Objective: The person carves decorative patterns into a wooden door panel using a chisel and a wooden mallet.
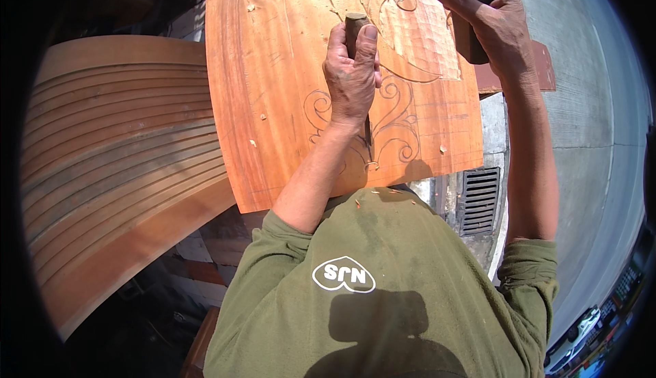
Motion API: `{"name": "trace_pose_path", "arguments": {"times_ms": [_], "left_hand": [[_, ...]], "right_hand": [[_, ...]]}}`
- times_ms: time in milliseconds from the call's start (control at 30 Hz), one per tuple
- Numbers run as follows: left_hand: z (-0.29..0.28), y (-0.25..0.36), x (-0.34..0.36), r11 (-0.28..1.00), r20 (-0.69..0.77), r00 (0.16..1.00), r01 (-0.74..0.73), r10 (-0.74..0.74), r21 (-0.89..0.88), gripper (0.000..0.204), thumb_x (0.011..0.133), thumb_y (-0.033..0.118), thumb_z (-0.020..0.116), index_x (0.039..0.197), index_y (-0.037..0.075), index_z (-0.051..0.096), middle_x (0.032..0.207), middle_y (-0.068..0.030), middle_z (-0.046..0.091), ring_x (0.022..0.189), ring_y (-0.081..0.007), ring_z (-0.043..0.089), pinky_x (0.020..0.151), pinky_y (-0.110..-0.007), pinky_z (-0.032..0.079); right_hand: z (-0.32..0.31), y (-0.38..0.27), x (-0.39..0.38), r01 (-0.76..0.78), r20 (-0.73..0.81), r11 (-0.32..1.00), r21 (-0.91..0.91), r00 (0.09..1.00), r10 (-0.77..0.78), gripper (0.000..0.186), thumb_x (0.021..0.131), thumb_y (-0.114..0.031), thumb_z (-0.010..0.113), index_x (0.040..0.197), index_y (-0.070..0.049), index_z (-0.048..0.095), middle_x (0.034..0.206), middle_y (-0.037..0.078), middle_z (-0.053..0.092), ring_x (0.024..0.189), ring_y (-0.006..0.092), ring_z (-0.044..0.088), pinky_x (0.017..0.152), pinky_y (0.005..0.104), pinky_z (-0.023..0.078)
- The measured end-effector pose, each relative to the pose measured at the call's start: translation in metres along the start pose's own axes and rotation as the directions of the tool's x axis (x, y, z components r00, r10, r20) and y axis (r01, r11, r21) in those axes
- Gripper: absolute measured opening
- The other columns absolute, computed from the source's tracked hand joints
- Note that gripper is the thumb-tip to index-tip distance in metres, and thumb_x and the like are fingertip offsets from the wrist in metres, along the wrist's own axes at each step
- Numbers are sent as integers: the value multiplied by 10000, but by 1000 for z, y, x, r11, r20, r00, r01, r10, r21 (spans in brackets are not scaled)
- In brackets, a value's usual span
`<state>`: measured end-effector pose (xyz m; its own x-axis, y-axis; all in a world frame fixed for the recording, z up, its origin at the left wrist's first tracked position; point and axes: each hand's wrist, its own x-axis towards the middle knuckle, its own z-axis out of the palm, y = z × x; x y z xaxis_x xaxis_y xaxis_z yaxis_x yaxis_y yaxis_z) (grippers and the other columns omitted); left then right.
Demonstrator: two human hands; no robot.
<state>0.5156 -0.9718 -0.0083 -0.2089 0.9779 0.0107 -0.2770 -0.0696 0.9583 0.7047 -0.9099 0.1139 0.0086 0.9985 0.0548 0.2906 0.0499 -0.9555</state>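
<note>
On the sunlit wooden panel [273, 104], I have my left hand [350, 84] closed around the chisel [354, 33], its blade over drawn scrollwork [408, 151]; my right hand [502, 29] grips the mallet [470, 44]. Strikes should land squarely.

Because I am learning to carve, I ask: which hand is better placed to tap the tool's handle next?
Probably the right hand: it grips a dark block. The left hand clasps the tool's handle, leaving the top end bare.
</note>
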Motion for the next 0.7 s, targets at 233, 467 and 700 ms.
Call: {"name": "trace_pose_path", "arguments": {"times_ms": [233, 467, 700], "left_hand": [[4, 1, -1, 997, 7, 999, -46, 46, 55, 369, 1089, 450, 658, 1104, 85, 601, 673, 20, 556, 465, -55, 514, 402, -212, 376], [1, 1, 4, 998, -16, 1000, 9, -8, 60, 380, 1098, 458, 638, 1093, 80, 590, 655, 27, 541, 456, -57, 506, 398, -211, 365], [4, -4, 2, 999, 20, 1000, 3, -4, 40, 365, 1094, 441, 653, 1105, 83, 585, 660, 24, 536, 455, -58, 502, 399, -213, 368]], "right_hand": [[-16, 37, 23, 424, 561, 744, -517, 824, -79, 841, 809, -140, 910, 1575, -176, 564, 1286, 156, 755, 1160, 250, 742, 1062, 423, 605], [-1, 56, 30, 243, 303, 840, -486, 948, -99, 875, 812, -114, 897, 1600, -231, 534, 1254, 134, 766, 1153, 245, 736, 1082, 450, 591], [-9, 55, 40, 217, 245, 827, -519, 964, -99, 857, 828, -207, 918, 1593, -157, 534, 1222, 161, 769, 1098, 239, 742, 1047, 440, 595]]}}
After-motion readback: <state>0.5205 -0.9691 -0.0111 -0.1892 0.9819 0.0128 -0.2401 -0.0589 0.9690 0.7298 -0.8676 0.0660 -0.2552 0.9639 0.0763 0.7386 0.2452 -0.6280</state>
